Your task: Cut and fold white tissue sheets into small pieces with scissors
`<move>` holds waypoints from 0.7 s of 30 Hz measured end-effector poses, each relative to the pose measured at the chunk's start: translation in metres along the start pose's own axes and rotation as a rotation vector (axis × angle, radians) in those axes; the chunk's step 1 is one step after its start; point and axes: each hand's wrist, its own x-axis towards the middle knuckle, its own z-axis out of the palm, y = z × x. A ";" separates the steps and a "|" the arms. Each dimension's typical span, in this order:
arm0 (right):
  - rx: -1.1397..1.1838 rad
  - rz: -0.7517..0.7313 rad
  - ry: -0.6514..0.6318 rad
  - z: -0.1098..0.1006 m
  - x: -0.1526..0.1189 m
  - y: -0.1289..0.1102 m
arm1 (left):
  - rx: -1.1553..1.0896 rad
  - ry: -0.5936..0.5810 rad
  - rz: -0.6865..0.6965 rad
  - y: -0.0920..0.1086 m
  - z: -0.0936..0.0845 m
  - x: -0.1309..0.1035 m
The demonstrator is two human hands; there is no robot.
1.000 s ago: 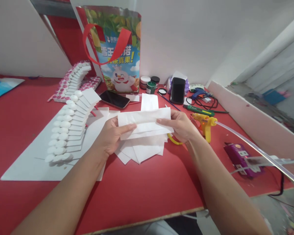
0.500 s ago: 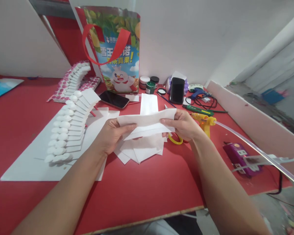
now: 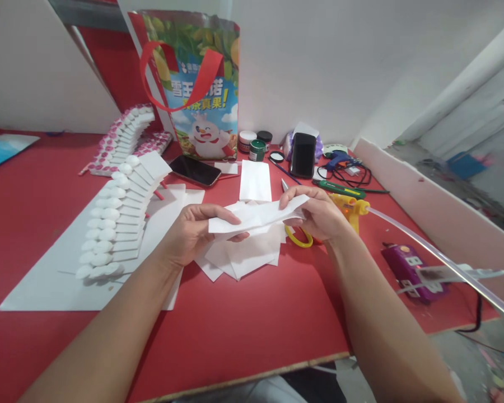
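Observation:
A folded white paper strip (image 3: 256,217) is stretched between my two hands above the red table (image 3: 252,330). Its left end is pinched by my left hand (image 3: 197,232), thumb on top and fingers beneath. My right hand (image 3: 317,211) grips the other end, fingers over the top edge. Several loose white sheets (image 3: 241,257) lie under the strip. Just behind it is a small white paper stack (image 3: 255,180). Yellow-handled scissors (image 3: 299,238) lie partly hidden below my right hand.
At left, a white fan-like piece with oval tips (image 3: 113,224) stands on white board (image 3: 46,280). Behind are a phone (image 3: 195,170), paint jars (image 3: 257,150) and a bag (image 3: 205,84). To the right are a yellow glue gun (image 3: 350,208) and a purple power strip (image 3: 415,274).
The strip has come down slightly and tilted, showing a narrower face. My right hand's fingers have moved over its top edge, and my left thumb has shifted along it.

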 end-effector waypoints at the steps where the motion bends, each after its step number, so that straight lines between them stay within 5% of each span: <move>1: -0.020 0.000 -0.013 -0.002 0.000 0.000 | 0.000 -0.027 -0.010 0.000 -0.002 -0.001; 5: -0.128 -0.063 -0.050 -0.008 -0.002 0.000 | -0.061 -0.110 -0.033 0.001 -0.005 -0.001; 12: -0.347 -0.067 0.066 -0.004 -0.003 0.000 | 0.218 0.013 -0.153 -0.006 -0.002 0.003; 17: -0.309 -0.085 0.082 -0.002 -0.002 -0.001 | 0.285 -0.117 -0.156 -0.002 -0.002 0.001; 21: -0.250 -0.050 0.037 0.005 -0.003 -0.001 | 0.359 -0.240 -0.302 0.002 0.000 -0.002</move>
